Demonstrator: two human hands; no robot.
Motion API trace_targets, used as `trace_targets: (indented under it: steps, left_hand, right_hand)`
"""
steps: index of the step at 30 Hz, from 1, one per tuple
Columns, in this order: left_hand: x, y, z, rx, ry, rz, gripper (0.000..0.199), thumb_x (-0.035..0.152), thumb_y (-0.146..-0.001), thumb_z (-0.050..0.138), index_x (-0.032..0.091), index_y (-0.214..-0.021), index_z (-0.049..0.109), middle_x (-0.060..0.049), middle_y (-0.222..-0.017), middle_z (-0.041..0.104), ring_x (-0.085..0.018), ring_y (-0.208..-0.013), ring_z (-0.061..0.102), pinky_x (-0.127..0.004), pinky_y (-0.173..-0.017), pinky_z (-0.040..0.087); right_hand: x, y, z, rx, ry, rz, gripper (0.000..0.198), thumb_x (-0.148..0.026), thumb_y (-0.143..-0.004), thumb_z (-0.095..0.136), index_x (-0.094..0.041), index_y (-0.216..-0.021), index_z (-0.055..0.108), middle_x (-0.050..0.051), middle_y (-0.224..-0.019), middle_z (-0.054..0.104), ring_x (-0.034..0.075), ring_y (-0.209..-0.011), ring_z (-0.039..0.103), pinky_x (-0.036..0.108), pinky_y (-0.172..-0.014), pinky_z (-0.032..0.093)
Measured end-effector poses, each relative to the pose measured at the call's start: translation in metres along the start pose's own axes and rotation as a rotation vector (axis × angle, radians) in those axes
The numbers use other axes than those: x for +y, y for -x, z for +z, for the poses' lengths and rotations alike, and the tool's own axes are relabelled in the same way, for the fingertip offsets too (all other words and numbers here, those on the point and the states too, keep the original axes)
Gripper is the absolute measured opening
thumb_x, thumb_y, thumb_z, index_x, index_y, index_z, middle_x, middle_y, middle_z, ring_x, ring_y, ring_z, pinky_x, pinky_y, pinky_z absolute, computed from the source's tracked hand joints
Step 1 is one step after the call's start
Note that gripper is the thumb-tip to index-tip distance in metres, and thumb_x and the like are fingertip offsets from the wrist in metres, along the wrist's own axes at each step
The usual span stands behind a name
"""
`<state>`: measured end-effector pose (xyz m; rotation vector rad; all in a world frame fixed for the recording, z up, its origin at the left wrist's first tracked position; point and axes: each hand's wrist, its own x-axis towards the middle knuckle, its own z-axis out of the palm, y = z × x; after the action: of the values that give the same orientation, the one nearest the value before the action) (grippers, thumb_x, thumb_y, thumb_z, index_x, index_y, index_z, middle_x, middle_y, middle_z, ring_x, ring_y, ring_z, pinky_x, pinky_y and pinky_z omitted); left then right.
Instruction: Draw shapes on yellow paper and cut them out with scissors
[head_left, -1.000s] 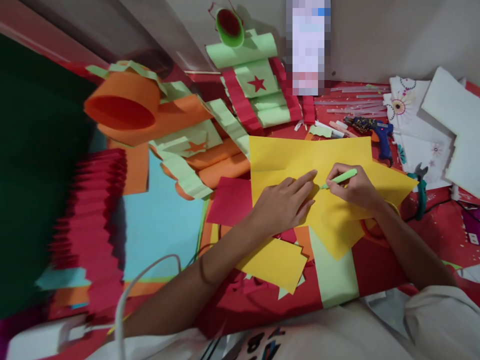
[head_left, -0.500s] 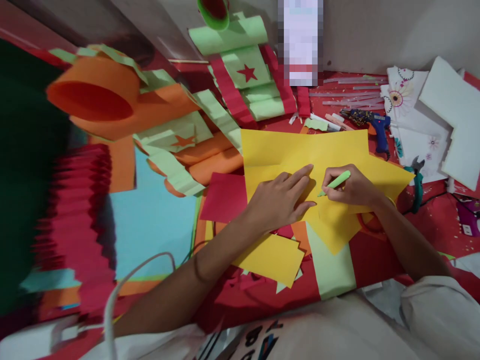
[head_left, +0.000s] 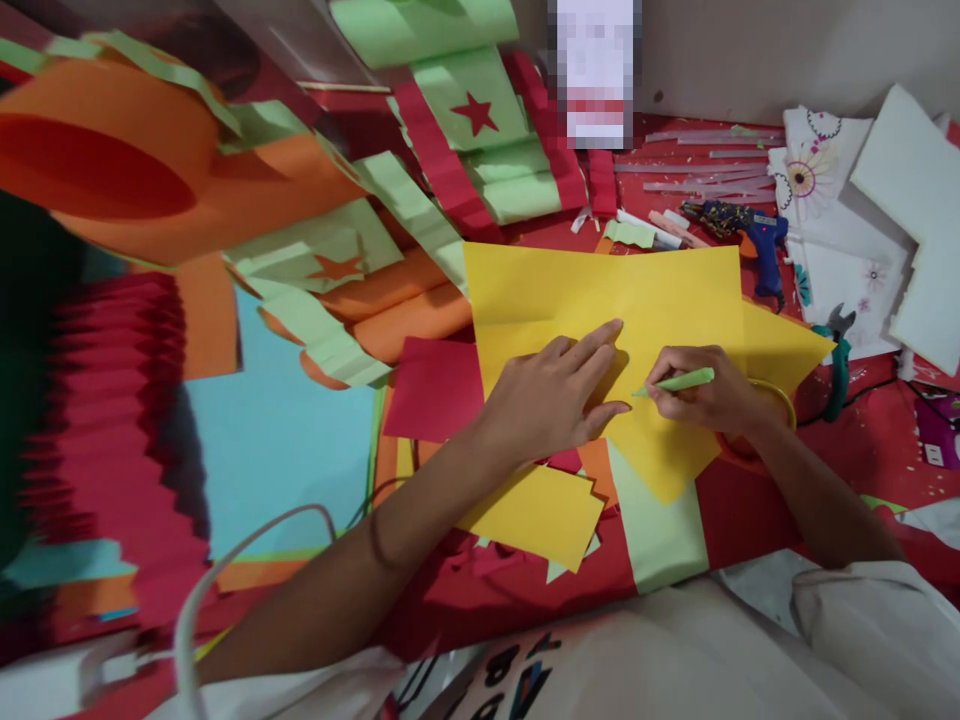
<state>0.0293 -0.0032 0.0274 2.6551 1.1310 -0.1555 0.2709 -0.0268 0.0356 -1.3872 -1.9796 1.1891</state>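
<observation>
A large sheet of yellow paper lies in front of me, partly over other coloured paper. Flat on it rests my left hand, fingers stretched out and thumb apart, holding nothing. My right hand grips a light green pen, its tip down at the yellow surface just right of my left fingers. Whether the tip has left a mark I cannot make out. A smaller yellow piece and a pale green strip lie nearer to me.
Orange and green paper figures stand at the left, near a folded red paper strip and blue sheets. To the right lie a blue glue gun, cutting pliers, glue sticks and white foam board. A cable arches at lower left.
The pen has tilted lower and its tip shifted slightly within the view, with my right hand turning around it. My left hand stays on the sheet. The camera view has shifted a little.
</observation>
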Motion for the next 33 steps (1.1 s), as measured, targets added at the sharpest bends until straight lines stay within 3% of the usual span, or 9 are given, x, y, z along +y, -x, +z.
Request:
trace_targets:
  steps: [4, 9, 13, 17, 21, 25, 29, 33]
  left_hand:
    - [0.0003, -0.0001, -0.0006, -0.014, 0.000, -0.010, 0.062, 0.067, -0.106, 0.041, 0.021, -0.143, 0.060, -0.006, -0.176, 0.037, -0.034, -0.118, 0.069, -0.038, -0.061, 0.058]
    - [0.0005, -0.0006, -0.0010, -0.018, 0.021, -0.022, 0.063, 0.069, -0.106, 0.040, 0.022, -0.142, 0.061, -0.007, -0.175, 0.039, -0.035, -0.119, 0.068, -0.038, -0.063, 0.059]
    - [0.0009, -0.0005, -0.0018, -0.027, 0.033, -0.024, 0.060, 0.065, -0.107, 0.041, 0.021, -0.143, 0.061, -0.007, -0.176, 0.038, -0.034, -0.121, 0.067, -0.038, -0.064, 0.060]
    - [0.0011, -0.0003, -0.0020, -0.032, 0.029, -0.031, 0.063, 0.066, -0.106, 0.040, 0.020, -0.143, 0.061, -0.008, -0.176, 0.038, -0.034, -0.122, 0.067, -0.037, -0.065, 0.060]
    - [0.0009, -0.0003, -0.0015, -0.027, 0.019, -0.026, 0.063, 0.066, -0.106, 0.040, 0.020, -0.143, 0.061, -0.009, -0.176, 0.038, -0.033, -0.120, 0.067, -0.037, -0.065, 0.059]
    - [0.0006, -0.0007, -0.0013, -0.028, -0.003, -0.024, 0.063, 0.067, -0.106, 0.042, 0.020, -0.143, 0.061, -0.006, -0.176, 0.037, -0.033, -0.121, 0.067, -0.037, -0.062, 0.058]
    - [0.0008, -0.0009, -0.0008, -0.030, 0.010, -0.028, 0.062, 0.067, -0.106, 0.042, 0.021, -0.142, 0.061, -0.008, -0.176, 0.037, -0.034, -0.121, 0.067, -0.036, -0.064, 0.058]
    - [0.0009, -0.0007, -0.0001, -0.028, 0.011, -0.033, 0.061, 0.067, -0.106, 0.041, 0.021, -0.143, 0.061, -0.008, -0.176, 0.037, -0.034, -0.122, 0.067, -0.037, -0.065, 0.059]
  right_hand:
    - [0.0009, 0.0000, -0.0020, -0.119, -0.030, 0.006, 0.004, -0.020, -0.082, 0.067, -0.021, -0.079, 0.069, -0.003, -0.073, 0.074, 0.011, -0.061, 0.060, 0.024, -0.062, 0.041]
    - [-0.0001, -0.0007, -0.0020, -0.071, -0.025, 0.029, 0.005, -0.017, -0.080, 0.065, -0.020, -0.079, 0.069, -0.003, -0.072, 0.073, 0.010, -0.060, 0.057, 0.023, -0.061, 0.040]
    - [0.0002, -0.0008, -0.0018, -0.185, -0.054, 0.033, 0.004, -0.023, -0.081, 0.068, -0.020, -0.078, 0.069, -0.003, -0.068, 0.071, 0.011, -0.058, 0.056, 0.023, -0.059, 0.040]
    - [0.0009, -0.0010, -0.0019, -0.151, -0.047, 0.030, 0.003, -0.021, -0.079, 0.067, -0.020, -0.078, 0.069, -0.002, -0.070, 0.071, 0.010, -0.058, 0.056, 0.023, -0.060, 0.040]
    - [0.0009, -0.0013, -0.0028, -0.240, -0.060, -0.010, 0.007, -0.025, -0.081, 0.067, -0.020, -0.077, 0.069, -0.002, -0.069, 0.071, 0.011, -0.060, 0.058, 0.023, -0.061, 0.042]
    - [0.0012, -0.0015, -0.0033, -0.193, -0.051, 0.005, 0.005, -0.023, -0.081, 0.067, -0.020, -0.078, 0.068, -0.002, -0.070, 0.070, 0.010, -0.059, 0.055, 0.023, -0.060, 0.040]
    - [0.0017, -0.0018, -0.0032, -0.258, -0.050, -0.055, 0.007, -0.023, -0.083, 0.067, -0.020, -0.076, 0.069, -0.001, -0.071, 0.070, 0.012, -0.064, 0.059, 0.024, -0.064, 0.042]
    - [0.0025, -0.0016, -0.0025, -0.172, -0.039, -0.013, 0.003, -0.019, -0.079, 0.067, -0.020, -0.077, 0.068, -0.002, -0.072, 0.071, 0.011, -0.061, 0.056, 0.024, -0.061, 0.040]
